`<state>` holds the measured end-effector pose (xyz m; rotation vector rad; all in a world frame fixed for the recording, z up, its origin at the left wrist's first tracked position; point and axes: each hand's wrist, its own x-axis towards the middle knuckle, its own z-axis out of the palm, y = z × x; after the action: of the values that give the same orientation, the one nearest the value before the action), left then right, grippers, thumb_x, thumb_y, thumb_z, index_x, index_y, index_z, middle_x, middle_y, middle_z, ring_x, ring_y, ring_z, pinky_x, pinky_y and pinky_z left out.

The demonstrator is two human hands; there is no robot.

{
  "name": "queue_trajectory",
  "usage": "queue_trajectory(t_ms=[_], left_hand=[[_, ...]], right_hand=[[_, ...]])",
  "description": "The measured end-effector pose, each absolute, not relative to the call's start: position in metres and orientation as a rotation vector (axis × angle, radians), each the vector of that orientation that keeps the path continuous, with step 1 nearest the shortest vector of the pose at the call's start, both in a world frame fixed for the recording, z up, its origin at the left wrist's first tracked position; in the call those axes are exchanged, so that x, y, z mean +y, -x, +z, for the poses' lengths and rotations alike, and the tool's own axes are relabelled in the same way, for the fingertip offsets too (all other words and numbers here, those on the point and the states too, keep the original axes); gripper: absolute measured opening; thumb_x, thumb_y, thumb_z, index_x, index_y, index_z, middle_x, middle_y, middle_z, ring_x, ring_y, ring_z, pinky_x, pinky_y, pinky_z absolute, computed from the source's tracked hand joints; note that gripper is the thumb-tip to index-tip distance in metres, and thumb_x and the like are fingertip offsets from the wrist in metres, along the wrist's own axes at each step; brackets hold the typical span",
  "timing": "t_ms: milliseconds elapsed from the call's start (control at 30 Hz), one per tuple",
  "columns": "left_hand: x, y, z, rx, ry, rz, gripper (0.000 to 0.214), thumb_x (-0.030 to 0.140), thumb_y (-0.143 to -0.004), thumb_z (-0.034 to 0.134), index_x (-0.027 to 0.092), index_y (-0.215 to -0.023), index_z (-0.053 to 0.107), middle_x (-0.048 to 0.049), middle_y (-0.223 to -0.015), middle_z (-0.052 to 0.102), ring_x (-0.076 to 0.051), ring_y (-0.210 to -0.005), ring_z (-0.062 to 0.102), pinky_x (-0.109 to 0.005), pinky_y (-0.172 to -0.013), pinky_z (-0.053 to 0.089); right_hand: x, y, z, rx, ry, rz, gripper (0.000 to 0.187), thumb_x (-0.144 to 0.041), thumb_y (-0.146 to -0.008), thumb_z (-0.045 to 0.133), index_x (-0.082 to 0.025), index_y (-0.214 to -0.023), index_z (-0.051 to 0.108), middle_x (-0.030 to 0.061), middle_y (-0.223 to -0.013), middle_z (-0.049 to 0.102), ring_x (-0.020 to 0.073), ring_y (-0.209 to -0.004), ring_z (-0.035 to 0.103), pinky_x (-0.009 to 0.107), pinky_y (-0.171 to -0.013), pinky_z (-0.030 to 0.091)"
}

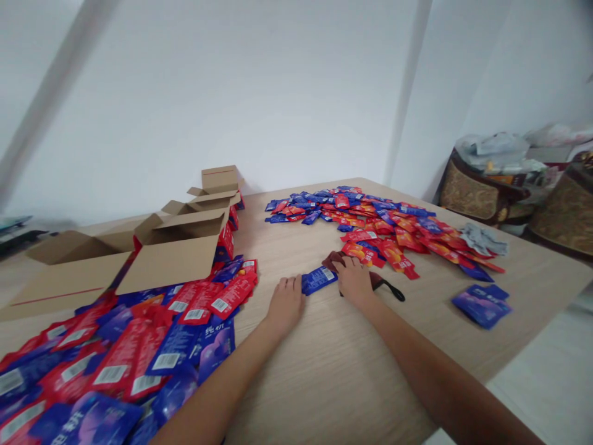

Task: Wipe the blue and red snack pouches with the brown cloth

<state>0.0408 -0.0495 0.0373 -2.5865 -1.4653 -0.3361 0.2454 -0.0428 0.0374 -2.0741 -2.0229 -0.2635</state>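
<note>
A small blue pouch (319, 280) with a barcode lies flat on the table between my hands. My left hand (287, 303) has its fingers closed at the pouch's left end. On the other side, my right hand (354, 279) grips a folded brown cloth (334, 258) and holds it against the pouch's right end. A black loop (393, 290) sticks out from the cloth past my wrist. Just beyond that hand, red pouches with orange pictures (393, 254) lie at the near edge of a long pile. My left fingertips are partly hidden.
Open cardboard boxes (173, 262) stand in a row at the left. Before them spreads a heap of red and blue pouches (139, 352). A grey cloth (484, 240) rests on the right pile, near some separate blue pouches (482, 306). Armchairs (472, 188) with bags stand beyond the table (324, 371).
</note>
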Motion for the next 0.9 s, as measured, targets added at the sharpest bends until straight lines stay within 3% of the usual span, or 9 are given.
queue_trajectory(t_ms=[100, 233, 300, 567, 733, 900], left_hand=[[-0.042, -0.049, 0.04, -1.43, 2.555, -0.23, 0.036, 0.019, -0.087, 0.038, 0.008, -0.12, 0.05, -0.0168, -0.114, 0.055, -0.026, -0.104, 0.047, -0.039, -0.088, 0.038], [-0.044, -0.055, 0.041, -1.452, 2.52, -0.29, 0.05, 0.045, -0.086, 0.044, 0.007, -0.119, 0.05, -0.018, -0.11, 0.054, -0.029, -0.103, 0.045, -0.041, -0.087, 0.038], [-0.044, -0.058, 0.042, -1.485, 2.514, -0.293, 0.054, 0.049, -0.084, 0.046, 0.008, -0.118, 0.052, -0.0172, -0.109, 0.054, -0.028, -0.102, 0.046, -0.04, -0.086, 0.039], [-0.029, -0.064, 0.049, -1.43, 2.567, -0.216, 0.035, 0.034, -0.089, 0.041, 0.008, -0.096, 0.062, -0.0163, -0.097, 0.059, -0.026, -0.096, 0.051, -0.036, -0.081, 0.043], [-0.026, -0.047, 0.053, -1.538, 2.715, -0.623, 0.035, 0.03, -0.092, 0.029, 0.015, -0.082, 0.059, -0.0102, -0.086, 0.063, -0.019, -0.085, 0.059, -0.031, -0.08, 0.043], [-0.026, -0.04, 0.04, -2.423, 2.956, -1.15, 0.038, 0.046, -0.09, 0.024, 0.018, -0.081, 0.049, -0.002, -0.057, 0.061, -0.015, -0.044, 0.056, -0.024, -0.043, 0.041]], right_hand=[[-0.042, -0.249, 0.037, -2.017, 2.045, -0.256, 0.037, -0.024, -0.087, 0.041, -0.026, -0.123, 0.05, 0.011, -0.118, 0.05, 0.0264, -0.107, 0.039, 0.039, -0.082, 0.033], [-0.041, -0.25, 0.036, -1.994, 2.033, -0.243, 0.036, -0.023, -0.087, 0.042, -0.025, -0.122, 0.052, 0.0108, -0.117, 0.051, 0.0264, -0.107, 0.04, 0.038, -0.082, 0.033], [-0.041, -0.25, 0.035, -1.984, 2.014, -0.24, 0.037, -0.022, -0.086, 0.043, -0.025, -0.122, 0.052, 0.0106, -0.117, 0.051, 0.0263, -0.107, 0.04, 0.038, -0.082, 0.033], [-0.04, -0.256, 0.034, -1.912, 1.921, -0.144, 0.04, -0.018, -0.084, 0.043, -0.024, -0.122, 0.053, 0.0095, -0.116, 0.053, 0.0256, -0.108, 0.041, 0.038, -0.086, 0.035], [-0.032, -0.266, 0.03, -1.674, 1.709, -0.054, 0.044, -0.013, -0.083, 0.037, -0.02, -0.123, 0.051, 0.0093, -0.115, 0.053, 0.023, -0.109, 0.043, 0.037, -0.092, 0.037], [-0.039, -0.258, 0.038, -1.623, 1.437, -0.04, 0.044, -0.014, -0.082, 0.037, -0.019, -0.124, 0.049, 0.0092, -0.119, 0.049, 0.022, -0.11, 0.043, 0.039, -0.096, 0.037]])
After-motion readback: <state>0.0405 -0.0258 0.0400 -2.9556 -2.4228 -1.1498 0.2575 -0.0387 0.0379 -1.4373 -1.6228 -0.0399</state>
